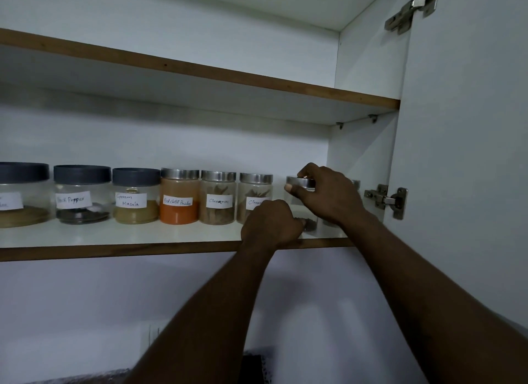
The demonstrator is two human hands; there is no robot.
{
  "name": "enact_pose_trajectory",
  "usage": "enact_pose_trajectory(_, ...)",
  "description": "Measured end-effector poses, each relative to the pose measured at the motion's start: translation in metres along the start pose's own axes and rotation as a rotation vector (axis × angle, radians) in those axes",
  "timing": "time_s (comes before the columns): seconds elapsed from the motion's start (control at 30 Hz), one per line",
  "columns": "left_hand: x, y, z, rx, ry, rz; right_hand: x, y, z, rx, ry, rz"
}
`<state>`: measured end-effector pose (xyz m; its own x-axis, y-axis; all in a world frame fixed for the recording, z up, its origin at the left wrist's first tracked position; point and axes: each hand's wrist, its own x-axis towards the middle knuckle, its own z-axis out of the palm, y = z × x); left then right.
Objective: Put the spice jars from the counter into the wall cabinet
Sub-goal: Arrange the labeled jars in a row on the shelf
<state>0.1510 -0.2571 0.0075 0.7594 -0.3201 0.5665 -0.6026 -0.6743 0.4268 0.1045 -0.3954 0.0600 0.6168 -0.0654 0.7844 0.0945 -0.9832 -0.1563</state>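
Note:
A small glass spice jar point(310, 225) with a steel lid and dark contents stands on the lower cabinet shelf point(143, 236) near its right end. My right hand point(328, 193) grips its lid from above. My left hand point(271, 223) is curled against the jar's lower left side at the shelf's front edge. To the left stands a row of labelled jars: two Cinnamon jars point(218, 198), Red Chilli Powder point(179, 199), Garam Masala point(136, 196), Black Pepper point(82, 193) and one more at the frame's left edge. Another steel-lidded jar point(355, 183) is mostly hidden behind my right hand.
The upper shelf point(200, 69) runs above the jars. The open cabinet door point(463, 155) hangs at the right with its hinges point(385, 199). The cabinet's right wall is close to my right hand.

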Motion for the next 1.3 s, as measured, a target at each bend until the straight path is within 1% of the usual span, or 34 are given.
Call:
enact_pose_trajectory(0.1,-0.001,0.0,-0.001,-0.005,0.016,-0.007,0.004,0.007,-0.013,-0.024,-0.089,-0.043)
enact_pose_trajectory(0.23,-0.002,0.002,-0.003,0.003,0.072,-0.013,0.006,0.017,-0.029,0.061,-0.102,-0.094)
enact_pose_trajectory(0.33,-0.004,0.004,-0.003,-0.01,0.049,-0.021,0.001,0.019,-0.026,0.067,-0.141,-0.118)
enact_pose_trajectory(0.47,-0.007,0.008,-0.007,-0.062,-0.001,-0.058,-0.002,0.009,-0.008,-0.041,-0.057,-0.091)
enact_pose_trajectory(0.57,-0.005,0.007,-0.006,-0.048,0.009,-0.059,0.003,-0.008,0.001,-0.165,0.029,-0.047)
enact_pose_trajectory(0.67,-0.003,0.004,-0.002,-0.092,0.027,-0.06,0.009,-0.023,0.005,-0.166,0.078,-0.051)
enact_pose_trajectory(0.73,-0.002,0.002,0.0,-0.096,0.043,-0.071,0.011,-0.023,0.004,-0.089,0.072,-0.064)
enact_pose_trajectory(0.87,-0.003,0.003,0.001,-0.031,0.07,-0.061,0.009,-0.005,-0.005,0.119,-0.016,-0.08)
enact_pose_trajectory(0.9,-0.003,0.003,0.001,-0.022,0.077,-0.063,0.008,-0.002,-0.006,0.12,-0.026,-0.091)
enact_pose_trajectory(1.07,-0.003,0.006,0.001,0.045,0.077,-0.065,0.012,-0.001,0.001,-0.025,-0.003,-0.098)
enact_pose_trajectory(1.3,-0.002,0.005,0.002,0.094,0.092,-0.061,0.022,0.002,0.004,0.004,0.0,-0.05)
